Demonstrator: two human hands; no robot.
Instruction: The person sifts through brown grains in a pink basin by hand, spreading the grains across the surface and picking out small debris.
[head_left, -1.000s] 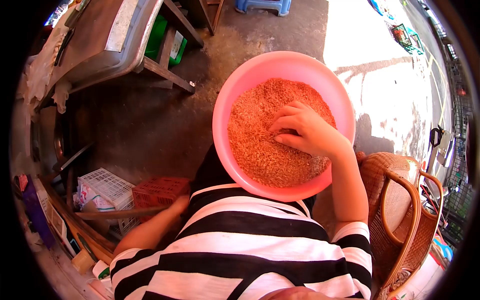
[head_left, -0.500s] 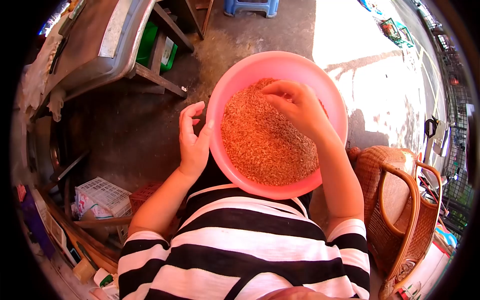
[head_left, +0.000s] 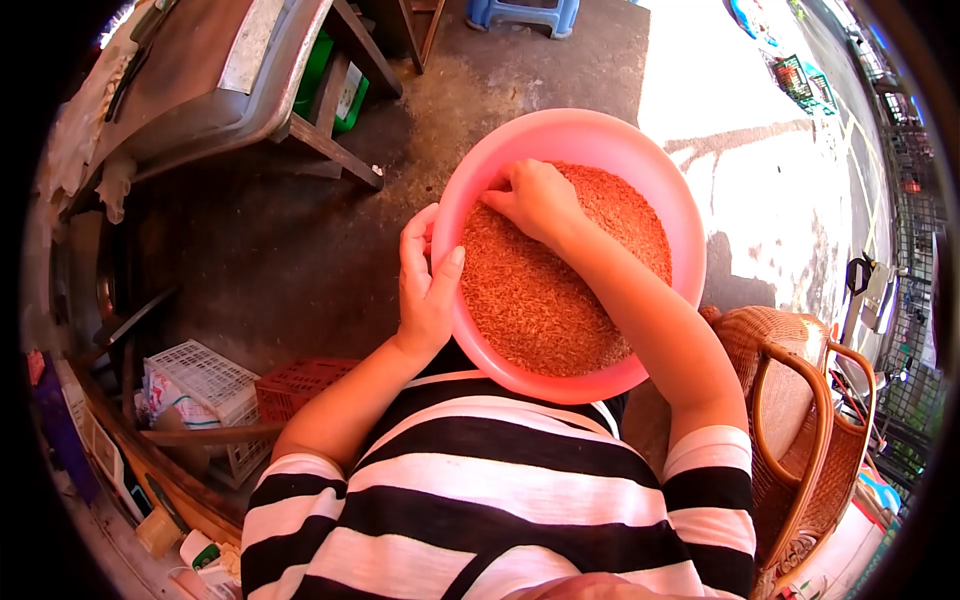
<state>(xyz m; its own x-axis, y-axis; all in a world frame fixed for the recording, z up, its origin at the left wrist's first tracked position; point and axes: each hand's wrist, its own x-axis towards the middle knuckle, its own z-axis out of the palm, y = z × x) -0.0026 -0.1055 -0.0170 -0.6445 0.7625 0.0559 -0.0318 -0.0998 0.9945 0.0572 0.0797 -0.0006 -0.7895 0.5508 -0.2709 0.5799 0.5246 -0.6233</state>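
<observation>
A pink plastic basin [head_left: 672, 158] rests on my lap, filled with loose reddish-brown grain [head_left: 540, 310] that looks like rice. My left hand [head_left: 428, 285] grips the basin's left rim, its thumb over the edge and the fingers outside. Inside the basin, my right hand [head_left: 540, 203] is at the grain's far left part, close to the inner wall. Its fingers are bent and drawn together, the tips low against the grain. Whatever lies between those fingertips is hidden.
A wicker chair [head_left: 785, 400] stands close on my right. To the left are a white plastic crate [head_left: 205, 385], a red crate [head_left: 300, 388] and a table [head_left: 200, 70] with wooden legs. A blue stool [head_left: 523, 14] is ahead on the concrete floor.
My right hand has moved left and down from above the grain to the basin's left inner side. My left hand has closed onto the rim. The view has shifted slightly.
</observation>
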